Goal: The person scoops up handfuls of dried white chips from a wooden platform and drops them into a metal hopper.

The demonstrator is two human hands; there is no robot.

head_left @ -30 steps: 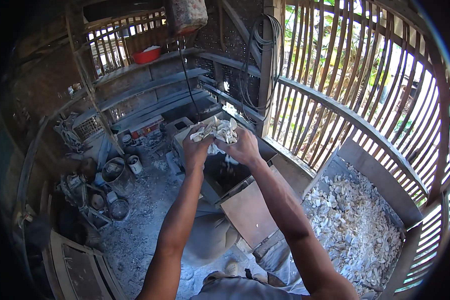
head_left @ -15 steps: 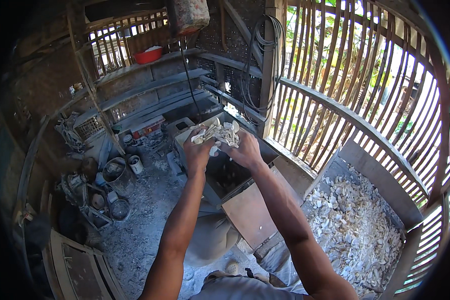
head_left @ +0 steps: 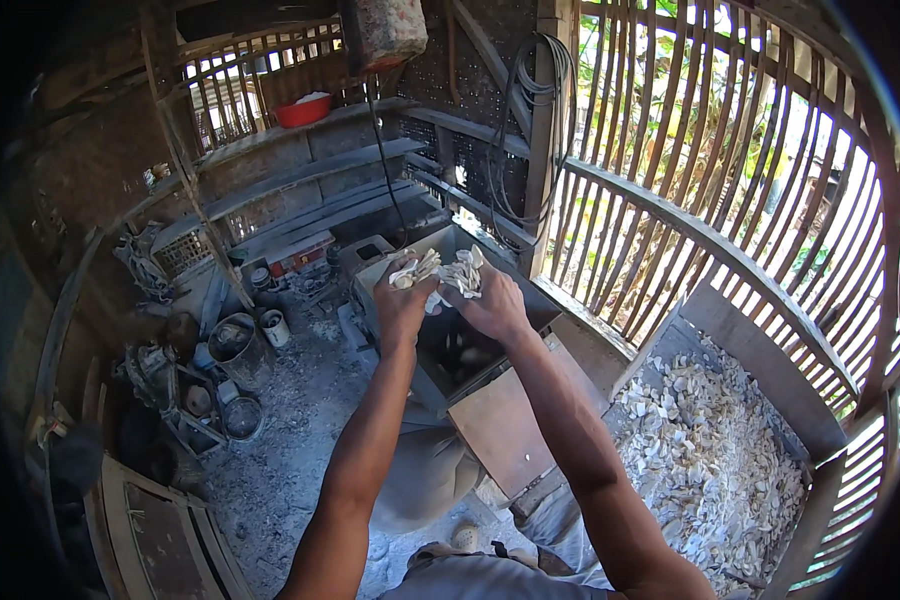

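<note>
Left hand [head_left: 400, 305] and right hand [head_left: 492, 303] each had a full grip of pale, flat, irregular chips [head_left: 463, 272] above the open grey boxy hopper [head_left: 542, 311], where uneven finger loosening could've scattered pieces over its rim.

You've got a red basin [head_left: 304, 114] on the back shelf [head_left: 238, 150], coiled cable [head_left: 541, 88] hanging by a post [head_left: 555, 15], slatted wall [head_left: 690, 214] right, dusty bucket [head_left: 254, 370] beside a pale can [head_left: 275, 331] on the floor [head_left: 310, 430] left.
</note>
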